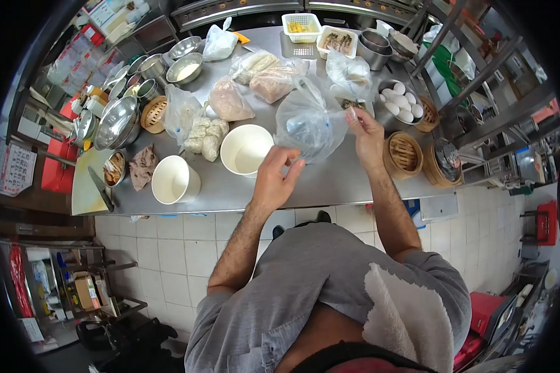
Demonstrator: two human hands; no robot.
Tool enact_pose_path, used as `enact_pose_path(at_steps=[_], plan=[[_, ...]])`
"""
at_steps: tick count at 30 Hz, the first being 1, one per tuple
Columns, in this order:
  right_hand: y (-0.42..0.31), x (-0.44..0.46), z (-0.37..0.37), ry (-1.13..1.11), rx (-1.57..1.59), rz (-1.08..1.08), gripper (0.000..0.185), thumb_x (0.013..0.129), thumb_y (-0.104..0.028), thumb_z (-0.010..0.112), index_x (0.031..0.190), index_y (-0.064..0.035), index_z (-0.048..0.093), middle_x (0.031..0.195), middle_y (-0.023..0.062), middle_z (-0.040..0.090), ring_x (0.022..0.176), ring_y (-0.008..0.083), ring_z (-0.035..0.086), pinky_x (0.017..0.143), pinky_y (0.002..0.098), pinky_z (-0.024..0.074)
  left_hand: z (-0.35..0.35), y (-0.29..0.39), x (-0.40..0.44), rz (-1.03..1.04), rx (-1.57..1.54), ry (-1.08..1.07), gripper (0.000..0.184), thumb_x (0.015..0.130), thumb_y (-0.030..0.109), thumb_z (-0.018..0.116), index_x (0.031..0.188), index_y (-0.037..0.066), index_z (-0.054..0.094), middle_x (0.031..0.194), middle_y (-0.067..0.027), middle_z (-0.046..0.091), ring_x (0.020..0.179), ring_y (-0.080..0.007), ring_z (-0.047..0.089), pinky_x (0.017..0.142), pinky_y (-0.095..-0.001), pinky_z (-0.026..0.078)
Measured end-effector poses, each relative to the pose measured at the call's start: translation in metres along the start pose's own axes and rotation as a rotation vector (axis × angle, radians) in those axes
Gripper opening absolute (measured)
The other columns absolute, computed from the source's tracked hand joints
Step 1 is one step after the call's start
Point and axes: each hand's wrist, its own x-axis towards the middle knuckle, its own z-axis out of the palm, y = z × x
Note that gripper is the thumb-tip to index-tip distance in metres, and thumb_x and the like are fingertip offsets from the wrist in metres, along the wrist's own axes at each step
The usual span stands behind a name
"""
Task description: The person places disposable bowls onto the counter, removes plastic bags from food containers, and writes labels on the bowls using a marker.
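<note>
A clear plastic bag [308, 127] sits puffed up on the steel table in front of me. My right hand [368, 137] pinches the bag's right edge between thumb and fingers. My left hand [276, 178] hovers at the bag's lower left, thumb and forefinger apart and holding nothing that I can see. Just beyond the left hand stands a white paper tub [231, 150], open at the top. A second white tub [176, 181] is farther left, near the table's front edge.
Filled bags, such as one of pale pink food [229, 99], lie mid-table. On the right are a bowl of eggs [399, 102] and a bamboo steamer [403, 154]. A knife [101, 189] rests on the left cutting board [83, 177]. Metal bowls [117, 121] crowd the left.
</note>
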Motion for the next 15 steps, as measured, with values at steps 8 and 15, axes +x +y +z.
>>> enact_pose_path(at_steps=[8,15], plan=[[-0.012,0.014,-0.032,-0.551,0.046,-0.195,0.01,0.085,-0.006,0.06,0.091,0.0009,0.063,0.1,0.0035,0.054,0.092,0.0123,0.051,0.081,0.0238,0.0398,0.054,0.002,0.055,0.123,0.441,0.35,0.03,0.078,0.021,0.067,0.102,0.007,0.059,0.101,-0.0106,0.055,0.096,-0.0288,0.049,0.082,-0.0411,0.038],[-0.034,0.058,-0.015,-0.521,-0.34,-0.338,0.011,0.082,-0.012,0.063,0.087,-0.0016,0.061,0.08,0.0061,0.057,0.079,0.0189,0.054,0.073,0.0314,0.042,0.072,-0.02,0.061,0.055,0.624,0.303,0.019,0.077,0.022,0.065,0.092,0.01,0.06,0.09,-0.0038,0.057,0.089,-0.0262,0.05,0.08,-0.0425,0.034]])
